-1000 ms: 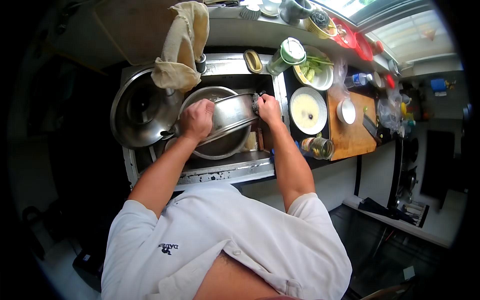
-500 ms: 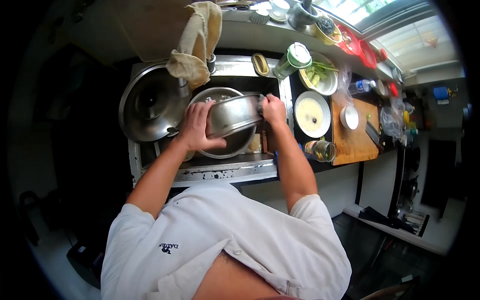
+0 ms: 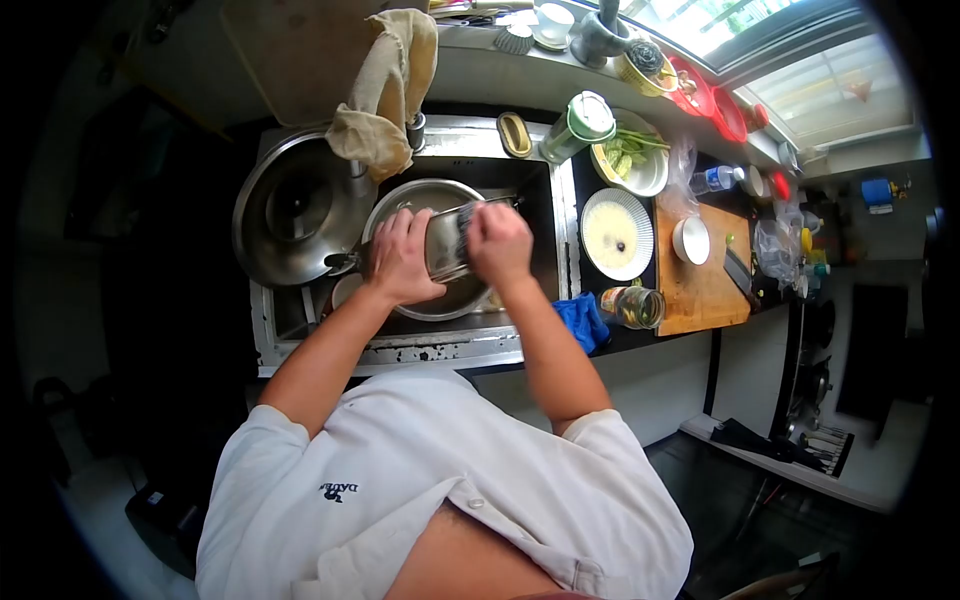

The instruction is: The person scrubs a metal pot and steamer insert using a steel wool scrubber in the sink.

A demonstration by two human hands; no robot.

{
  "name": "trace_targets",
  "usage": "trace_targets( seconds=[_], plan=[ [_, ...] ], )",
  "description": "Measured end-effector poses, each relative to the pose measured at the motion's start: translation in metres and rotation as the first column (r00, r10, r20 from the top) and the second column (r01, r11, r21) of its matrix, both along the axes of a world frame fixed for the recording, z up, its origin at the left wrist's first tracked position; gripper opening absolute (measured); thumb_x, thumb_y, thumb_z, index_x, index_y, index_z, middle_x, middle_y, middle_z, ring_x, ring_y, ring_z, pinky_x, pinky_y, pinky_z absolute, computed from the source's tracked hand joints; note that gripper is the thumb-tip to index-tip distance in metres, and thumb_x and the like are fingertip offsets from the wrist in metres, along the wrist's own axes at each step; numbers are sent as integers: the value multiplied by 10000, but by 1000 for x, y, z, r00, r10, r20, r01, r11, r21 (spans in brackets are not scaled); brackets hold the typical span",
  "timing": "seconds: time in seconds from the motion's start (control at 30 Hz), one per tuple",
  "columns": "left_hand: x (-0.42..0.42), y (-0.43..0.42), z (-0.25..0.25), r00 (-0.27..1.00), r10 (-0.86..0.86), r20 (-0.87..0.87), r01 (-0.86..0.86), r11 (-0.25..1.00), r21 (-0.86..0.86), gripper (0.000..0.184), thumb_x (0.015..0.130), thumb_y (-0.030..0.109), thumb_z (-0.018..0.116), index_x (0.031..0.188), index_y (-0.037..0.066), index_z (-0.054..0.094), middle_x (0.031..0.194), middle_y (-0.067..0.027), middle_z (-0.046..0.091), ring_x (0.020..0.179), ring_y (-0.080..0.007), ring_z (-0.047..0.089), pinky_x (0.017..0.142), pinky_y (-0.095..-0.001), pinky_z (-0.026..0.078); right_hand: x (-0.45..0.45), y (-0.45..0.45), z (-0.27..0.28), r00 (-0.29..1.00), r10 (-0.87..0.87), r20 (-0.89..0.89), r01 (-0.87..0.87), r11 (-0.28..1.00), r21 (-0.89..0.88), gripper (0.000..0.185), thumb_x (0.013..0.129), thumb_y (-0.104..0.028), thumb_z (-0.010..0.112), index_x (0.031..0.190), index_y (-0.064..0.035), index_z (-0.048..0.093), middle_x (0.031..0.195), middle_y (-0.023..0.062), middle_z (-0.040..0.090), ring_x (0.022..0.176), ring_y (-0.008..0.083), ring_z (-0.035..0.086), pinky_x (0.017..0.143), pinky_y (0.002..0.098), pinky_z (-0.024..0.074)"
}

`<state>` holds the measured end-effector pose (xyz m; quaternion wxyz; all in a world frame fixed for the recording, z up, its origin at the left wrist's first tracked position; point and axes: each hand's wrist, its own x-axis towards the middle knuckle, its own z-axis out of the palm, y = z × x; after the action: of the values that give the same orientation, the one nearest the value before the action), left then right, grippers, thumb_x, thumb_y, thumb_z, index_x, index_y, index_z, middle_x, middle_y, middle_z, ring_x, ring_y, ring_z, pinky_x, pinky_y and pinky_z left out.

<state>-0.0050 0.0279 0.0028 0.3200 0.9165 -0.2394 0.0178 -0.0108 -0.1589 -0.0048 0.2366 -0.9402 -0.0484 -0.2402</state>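
Note:
My left hand [image 3: 403,258] grips a metal pot [image 3: 446,246] that is tipped on its side, with the fingers over its wall and the thumb below. Pressed against the pot's outer side, my right hand [image 3: 500,243] is closed on a dark steel wool scrubber [image 3: 465,232], partly hidden by the fingers. A dark handle [image 3: 341,263] sticks out left of my left hand; I cannot tell what it belongs to. Below both hands, a round metal basin [image 3: 385,204] stands in the sink [image 3: 540,215].
A large steel bowl [image 3: 262,235] sits at the left, and a beige cloth [image 3: 405,75] hangs over the tap. To the right are a white dish of pale liquid [image 3: 617,235], a glass jar [image 3: 632,307], a blue cloth [image 3: 582,322] and a cutting board [image 3: 690,300] with a knife [image 3: 739,277].
My right hand has moved left along the pot with the scrubber, closer to my left hand. The pot has turned, and less of its wall shows.

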Motion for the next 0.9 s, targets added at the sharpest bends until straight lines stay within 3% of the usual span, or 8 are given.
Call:
trace_targets(
  seconds=[0.1, 0.3, 0.43, 0.5, 0.57, 0.7, 0.77, 0.9],
  plan=[
    [3, -1, 7, 1000, -20, 16, 20, 999, 27, 915, 404, 285, 826, 1216, 53, 475, 1026, -144, 495, 983, -355, 528, 872, -440, 449, 20, -66, -49, 905, -271, -327, 304, 951, 53, 88, 854, -138, 598, 796, -72, 603, 722, 138, 598, 676, 360, 604, 626, 497, 492],
    [4, -5, 5, 998, -8, 58, 6, 999, 32, 935, 400, 310, 859, 1210, 47, 474, 1030, -143, 510, 957, -350, 541, 853, -442, 456, 0, 24, 4, 990, 133, 44, -133, 991, -1, 67, 752, -104, 627, 756, -76, 566, 720, 131, 563, 694, 319, 577, 638, 442, 472],
    [9, -2, 4, 1000, -16, 27, 16, 1000, -9, 910, 407, 289, 838, 1204, 44, 474, 1029, -148, 516, 967, -359, 538, 869, -444, 457, 6, 26, 9, 997, 60, 41, -60, 998, -14, 72, 757, -114, 634, 749, -85, 569, 714, 117, 558, 687, 313, 574, 632, 439, 471],
    [10, 1, 0, 1000, -16, 15, 16, 1000, -9, 903, 411, 282, 830, 1204, 43, 471, 1034, -149, 517, 975, -363, 535, 879, -445, 455, 15, -10, -5, 993, -59, -107, 79, 977, 198, 99, 800, -132, 623, 743, -63, 580, 715, 150, 595, 690, 347, 601, 644, 470, 488],
    [9, 2, 2, 1000, -20, -2, 20, 1000, -7, 908, 409, 283, 831, 1206, 42, 468, 1039, -149, 518, 981, -362, 534, 880, -443, 454, 30, -62, -32, 861, -278, -425, 318, 948, 23, 150, 852, -143, 591, 741, -42, 589, 721, 187, 625, 695, 383, 622, 653, 494, 501],
    [12, 0, 0, 999, 11, 45, -10, 1000, -12, 900, 421, 290, 834, 1205, 40, 468, 1047, -153, 521, 992, -362, 533, 875, -441, 453, 21, -13, -4, 998, -42, -44, 50, 975, 216, 95, 823, -111, 586, 753, -55, 617, 749, 166, 624, 716, 363, 619, 653, 461, 505],
    [14, -4, -1, 999, -11, 33, 12, 999, -34, 912, 426, 327, 852, 1199, 34, 468, 1053, -161, 532, 990, -368, 542, 864, -453, 450, 12, 34, 15, 974, 225, 36, -225, 974, 3, 27, 735, -85, 602, 744, -70, 581, 714, 123, 578, 683, 308, 587, 614, 443, 469],
    [19, 9, -10, 1000, -28, 12, 28, 998, -61, 916, 435, 315, 839, 1220, 40, 456, 1091, -157, 527, 1028, -370, 526, 905, -438, 433, 17, 47, 13, 995, 73, 71, -66, 993, -98, 67, 719, -120, 618, 711, -93, 558, 700, 95, 566, 663, 283, 582, 595, 418, 453]
  ],
)
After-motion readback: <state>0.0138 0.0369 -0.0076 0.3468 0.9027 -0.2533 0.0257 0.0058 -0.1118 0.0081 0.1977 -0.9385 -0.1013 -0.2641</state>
